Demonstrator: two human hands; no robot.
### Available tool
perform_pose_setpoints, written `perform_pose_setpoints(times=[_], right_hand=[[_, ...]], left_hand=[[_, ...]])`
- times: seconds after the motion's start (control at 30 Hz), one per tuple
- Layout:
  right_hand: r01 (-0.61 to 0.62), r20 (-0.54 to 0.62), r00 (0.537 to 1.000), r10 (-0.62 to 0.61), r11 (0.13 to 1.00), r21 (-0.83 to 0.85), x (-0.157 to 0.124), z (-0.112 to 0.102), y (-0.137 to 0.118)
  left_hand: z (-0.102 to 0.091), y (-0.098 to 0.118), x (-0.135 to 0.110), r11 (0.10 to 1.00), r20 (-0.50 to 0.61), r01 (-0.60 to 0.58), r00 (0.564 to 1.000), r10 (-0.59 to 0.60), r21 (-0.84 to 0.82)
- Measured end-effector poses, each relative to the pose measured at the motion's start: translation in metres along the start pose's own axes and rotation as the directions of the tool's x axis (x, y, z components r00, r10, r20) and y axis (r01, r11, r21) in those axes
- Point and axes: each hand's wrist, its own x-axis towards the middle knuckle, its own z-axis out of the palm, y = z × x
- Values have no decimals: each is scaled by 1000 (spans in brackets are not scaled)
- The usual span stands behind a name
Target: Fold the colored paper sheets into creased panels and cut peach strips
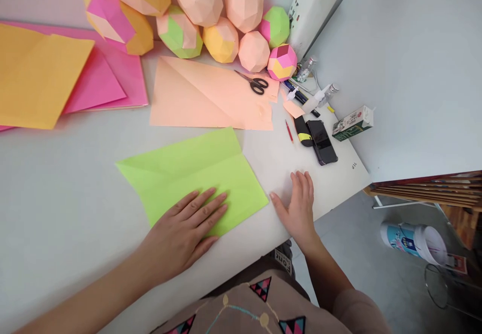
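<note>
A creased sheet of bright green paper (192, 168) lies on the white table (75, 183) in front of me. My left hand (192, 223) rests flat on its near part, fingers stretched out and holding nothing. Just off the sheet's right corner is my right hand (297, 206), fingers extended, thumb apart, with nothing in it. Beyond the green sheet lies a peach paper sheet (199, 93) with a ragged right end. Black-handled scissors (258, 84) lie on that peach sheet.
Faceted paper balls (246, 2) line the wall. Orange sheets (37, 78) and pink sheets (131, 78) are stacked at left. To the right are a phone (322, 142), a red pencil (289, 131), a small carton (353, 123) and glue bottles (315, 101). A bucket (414, 243) lies on the floor.
</note>
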Motion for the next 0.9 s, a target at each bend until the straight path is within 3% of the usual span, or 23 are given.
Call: perform_pose_setpoints(times=[0.07, 0.13, 0.2, 0.27, 0.33, 0.47, 0.63, 0.77, 0.83, 0.9], right_hand=[[75, -142, 988, -57, 990, 122, 3, -2, -4], [227, -164, 969, -185, 927, 297, 8, -3, -19], [360, -6, 916, -401, 815, 454, 16, -3, -36], [407, 184, 813, -552, 765, 499, 25, -2, -51], [428, 308, 754, -581, 789, 441, 35, 0, -59], [473, 430, 698, -572, 820, 322, 48, 1, -63], [587, 364, 730, -578, 804, 99, 32, 9, -90], [669, 283, 702, -653, 742, 52, 7, 21, -125], [683, 281, 692, -665, 729, 42, 3, 24, -129], [674, 301, 701, -646, 739, 16, 9, 22, -117]], left_hand=[[0, -1, 1, 1000, -17, 10, 1000, -10, 17], [-2, -3, 3, 999, -34, 12, 999, -11, 47], [-5, -5, 5, 996, -49, 8, 999, -4, 83], [-10, -10, 5, 995, -53, 15, 999, -9, 102], [-17, -16, 4, 996, -14, 35, 999, -34, 83], [-28, -30, -6, 999, 144, 37, 989, -36, -1], [-31, -38, -14, 997, 246, 43, 969, -25, -65], [-29, -39, -14, 994, 230, 29, 973, -4, -104], [-29, -39, -14, 991, 229, 33, 974, -3, -127], [-30, -39, -14, 988, 242, 46, 970, -10, -144]])
